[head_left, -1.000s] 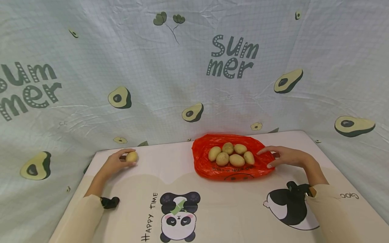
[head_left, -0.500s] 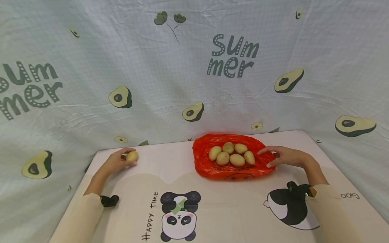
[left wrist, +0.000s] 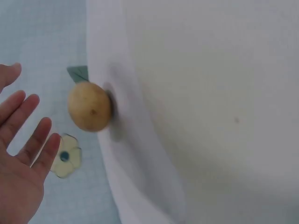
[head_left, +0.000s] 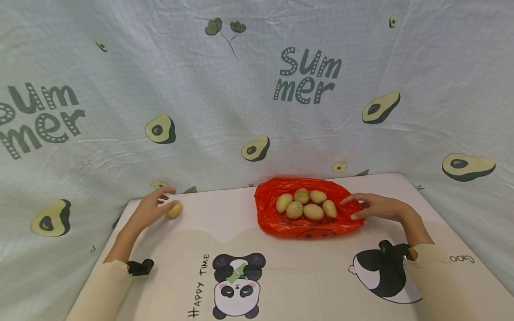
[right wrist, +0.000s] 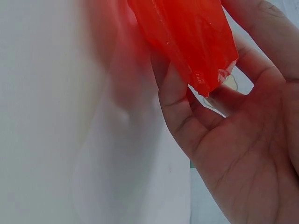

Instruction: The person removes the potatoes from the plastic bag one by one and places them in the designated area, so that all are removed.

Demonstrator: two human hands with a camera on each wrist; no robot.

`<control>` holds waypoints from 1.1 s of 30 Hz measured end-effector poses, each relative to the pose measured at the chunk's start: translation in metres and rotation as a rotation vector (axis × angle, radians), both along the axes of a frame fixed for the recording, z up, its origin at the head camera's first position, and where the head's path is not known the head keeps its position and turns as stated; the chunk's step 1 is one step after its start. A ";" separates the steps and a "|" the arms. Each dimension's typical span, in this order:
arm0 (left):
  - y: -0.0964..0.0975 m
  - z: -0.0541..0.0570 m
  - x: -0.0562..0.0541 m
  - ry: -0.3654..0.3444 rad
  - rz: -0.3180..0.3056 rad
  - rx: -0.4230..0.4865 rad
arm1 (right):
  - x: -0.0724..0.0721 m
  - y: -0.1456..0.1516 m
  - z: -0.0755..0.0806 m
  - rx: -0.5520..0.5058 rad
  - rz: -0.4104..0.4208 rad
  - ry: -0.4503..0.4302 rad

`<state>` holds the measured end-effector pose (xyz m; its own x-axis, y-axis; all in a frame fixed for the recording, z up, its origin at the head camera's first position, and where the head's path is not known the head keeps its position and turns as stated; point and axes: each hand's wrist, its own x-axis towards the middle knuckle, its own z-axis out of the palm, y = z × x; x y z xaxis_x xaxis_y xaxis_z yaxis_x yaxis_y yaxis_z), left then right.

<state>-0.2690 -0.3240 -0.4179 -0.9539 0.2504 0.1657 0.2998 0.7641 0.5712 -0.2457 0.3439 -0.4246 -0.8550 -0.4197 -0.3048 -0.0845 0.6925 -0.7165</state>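
Near the table's far left corner lies a single potato, also seen in the left wrist view as a round yellow-brown potato. My left hand is beside it with fingers spread, and the left wrist view shows a gap between that hand and the potato. Several potatoes sit on a red plastic bag at the back right of centre. My right hand holds the bag's right end, thumb in front and fingers behind. Up close, the fingers curl around the red plastic.
A pale table with printed panda drawings carries everything. Behind it hangs a light curtain patterned with avocados, close to the table's back edge. Black straps sit on both wrists.
My left hand has let go of the potato, spreading its fingers and drawing back slightly to the left. The potato stays at the same spot. My right hand and the bag look unchanged.
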 end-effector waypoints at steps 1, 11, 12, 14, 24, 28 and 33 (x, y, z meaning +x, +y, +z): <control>0.003 0.003 0.001 0.006 -0.007 -0.001 | 0.000 0.000 0.000 0.000 0.003 0.004; 0.042 0.023 0.011 0.049 -0.086 0.029 | -0.001 0.000 0.000 0.000 -0.003 0.000; 0.045 0.024 0.012 0.057 -0.093 0.032 | -0.001 0.000 0.000 0.003 -0.004 0.001; 0.051 0.026 0.013 0.074 -0.111 0.039 | -0.001 0.001 0.000 0.009 -0.001 0.006; 0.082 0.025 0.018 0.076 -0.186 0.123 | -0.001 -0.001 0.001 0.015 0.004 0.006; 0.092 0.022 0.019 0.078 -0.215 0.140 | -0.002 -0.001 0.001 0.016 0.007 0.002; 0.105 0.020 0.020 0.099 -0.275 0.184 | -0.003 -0.002 -0.001 0.021 0.011 0.004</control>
<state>-0.2492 -0.2193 -0.3983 -0.8320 0.4533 0.3198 0.5408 0.5340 0.6499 -0.2490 0.3420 -0.4252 -0.8515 -0.4226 -0.3103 -0.0947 0.7061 -0.7018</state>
